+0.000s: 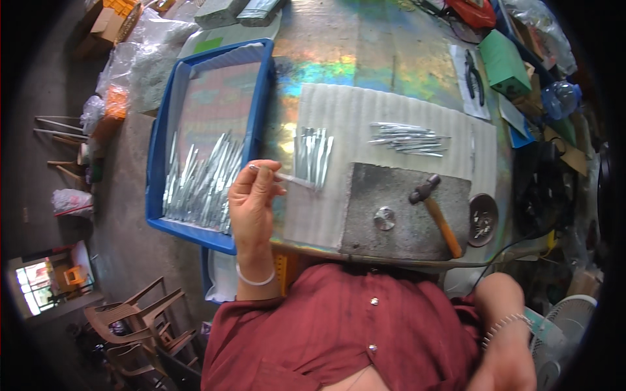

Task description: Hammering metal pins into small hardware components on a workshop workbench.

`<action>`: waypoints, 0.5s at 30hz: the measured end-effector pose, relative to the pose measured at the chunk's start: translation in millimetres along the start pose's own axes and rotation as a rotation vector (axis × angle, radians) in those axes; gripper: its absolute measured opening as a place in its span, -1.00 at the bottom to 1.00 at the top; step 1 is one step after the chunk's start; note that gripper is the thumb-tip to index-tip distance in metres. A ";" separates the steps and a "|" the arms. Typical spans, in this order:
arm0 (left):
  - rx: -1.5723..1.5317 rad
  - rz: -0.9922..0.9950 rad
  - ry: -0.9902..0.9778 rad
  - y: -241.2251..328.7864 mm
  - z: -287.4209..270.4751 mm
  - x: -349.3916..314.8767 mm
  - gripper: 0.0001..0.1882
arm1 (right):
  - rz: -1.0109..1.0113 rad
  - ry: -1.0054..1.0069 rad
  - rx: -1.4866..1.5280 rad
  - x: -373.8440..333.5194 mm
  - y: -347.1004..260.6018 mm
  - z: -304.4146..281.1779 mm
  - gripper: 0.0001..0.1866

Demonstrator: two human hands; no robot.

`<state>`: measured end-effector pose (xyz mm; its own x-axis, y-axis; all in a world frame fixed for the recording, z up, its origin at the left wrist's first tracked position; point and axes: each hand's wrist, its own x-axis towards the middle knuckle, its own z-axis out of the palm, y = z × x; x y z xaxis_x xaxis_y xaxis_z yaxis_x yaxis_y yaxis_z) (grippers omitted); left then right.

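Between thumb and fingers of my left hand point(253, 202) is a slim silver metal rod point(295, 179). It points right, over the near end of a row of similar rods point(313, 153) lying on a white foam sheet point(352, 107). My right hand point(505, 368) hangs low at the right, off the table; its fingers are blurred and cut off by the lower edge. A dark flat slab point(411, 228) on the foam bears a small shiny round metal piece point(385, 218) and a hammer point(438, 215) with a wooden handle. Farther back lies a second bunch of rods point(409, 139).
Left of the foam stands a blue tray point(153, 189) with many silver rods. A brown bowl point(482, 202) of small metal parts sits at the slab's right. Pliers point(474, 78) lie on paper beside a green box point(504, 63). A fan point(567, 326) and chairs point(140, 319) stand below.
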<state>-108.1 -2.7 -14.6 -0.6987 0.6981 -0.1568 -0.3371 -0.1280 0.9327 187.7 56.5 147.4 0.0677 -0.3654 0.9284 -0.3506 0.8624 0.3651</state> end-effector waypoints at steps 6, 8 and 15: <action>0.760 0.248 -0.190 10.9 19.3 14.8 -0.87 | 0.770 -0.707 -0.074 -70.4 6.9 8.0 -0.84; 0.892 0.392 -0.199 -2.5 31.4 31.2 -0.85 | 0.883 -0.664 -0.053 -76.2 2.1 -2.2 -0.82; 1.382 0.481 -0.154 -57.6 32.5 66.3 -0.78 | 1.008 0.095 0.198 -34.7 2.9 -6.1 -0.73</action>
<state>-114.5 73.8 -68.2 -0.4637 0.8621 0.2043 0.8228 0.3336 0.4601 190.0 73.8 116.7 -0.2724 0.5319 0.8018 -0.4320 0.6770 -0.5959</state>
